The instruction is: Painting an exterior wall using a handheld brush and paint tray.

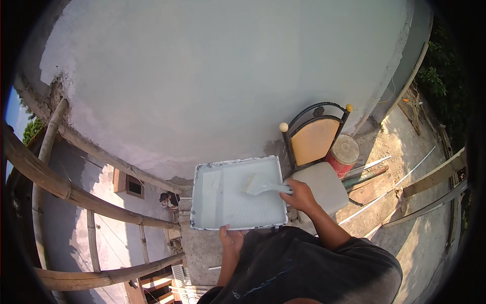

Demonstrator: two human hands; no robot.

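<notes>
My left hand (pixel 232 238) grips the near edge of a paint tray (pixel 250 216), with its thumb over the rim and the other fingers underneath. Pale paint (pixel 211 193) coats the tray's inside, and its rim is flecked with dark spots. In my right hand (pixel 302 194) is the handle of a paint-covered brush (pixel 262 186). The brush's bristles rest over the middle of the tray; whether they touch its surface I cannot tell. Beyond the tray rises a wall (pixel 228 83) covered in pale paint, with rough bare patches along its edges.
A metal-framed chair (pixel 319 186) stands right of the tray, with a red bucket (pixel 341 155) behind it. A bamboo ladder (pixel 110 207) leans at the left. Poles and boards (pixel 366 178) lie on the concrete floor at right. Another person (pixel 169 199) is lower down at left.
</notes>
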